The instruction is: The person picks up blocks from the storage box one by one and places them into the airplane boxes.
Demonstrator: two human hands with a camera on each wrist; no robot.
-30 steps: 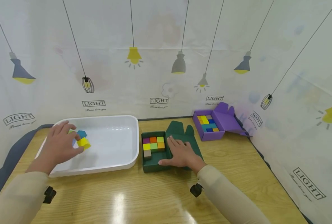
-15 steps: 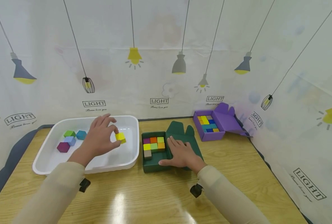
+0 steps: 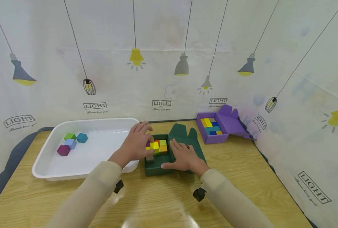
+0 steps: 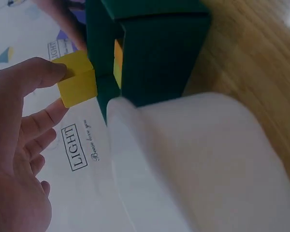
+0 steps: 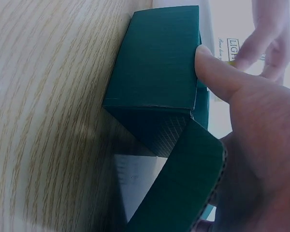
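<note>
In the head view my left hand (image 3: 135, 144) pinches a yellow cube (image 3: 155, 146) between thumb and fingers, above the left part of the green box (image 3: 159, 171). The left wrist view shows the thumb on one side of the yellow cube (image 4: 78, 79), by the box opening. Inside the box are several coloured cubes, such as an orange cube (image 3: 163, 148) and a partly covered brown cube (image 3: 149, 158). My right hand (image 3: 185, 155) lies with extended fingers over the opened green lid (image 3: 197, 148). Its thumb (image 5: 213, 67) touches the box's edge.
A white tray (image 3: 106, 172) on the left holds a green block (image 3: 70, 136), a blue block (image 3: 82, 137), a light blue block (image 3: 70, 144) and a maroon block (image 3: 63, 150). An open purple box (image 3: 217, 138) filled with coloured blocks stands at the back right of the wooden table (image 3: 243, 177).
My left hand has carried the yellow cube rightward from the white tray to above the green box. The right hand stays in place on the lid.
</note>
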